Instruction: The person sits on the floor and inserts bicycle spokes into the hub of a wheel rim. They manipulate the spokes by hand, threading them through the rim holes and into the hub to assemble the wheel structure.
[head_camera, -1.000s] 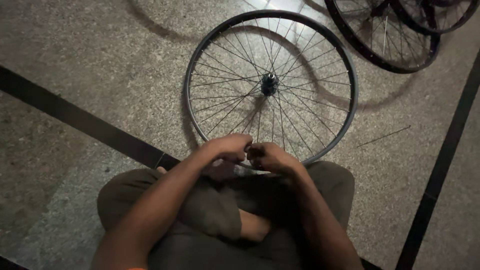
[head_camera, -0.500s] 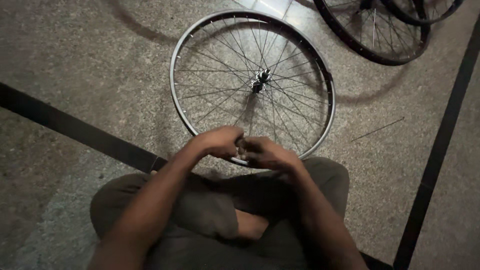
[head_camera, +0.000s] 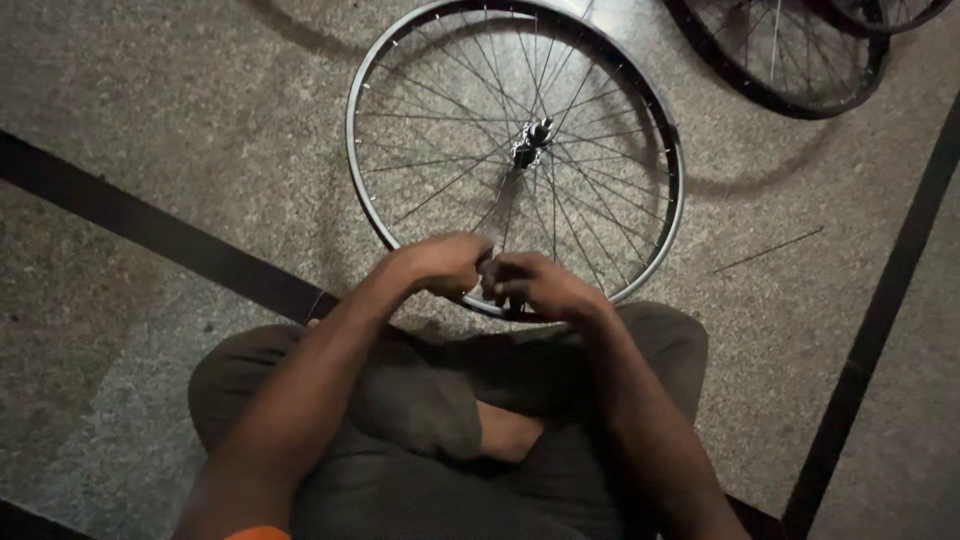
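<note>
Your left hand (head_camera: 445, 262) and right hand (head_camera: 540, 285) meet, fingers curled tight, at the near edge of the silver bicycle wheel (head_camera: 400, 70), which lies flat on the speckled stone floor (head_camera: 150, 110) just beyond your crossed legs. Both hands pinch something small at the rim (too dark to tell what), right where a spoke (head_camera: 503, 205) runs straight away from you up to the hub (head_camera: 532, 135). A loose spoke (head_camera: 768, 250) lies to the right, pointing up-right. Darker wheels (head_camera: 790, 60) rest farther off.
</note>
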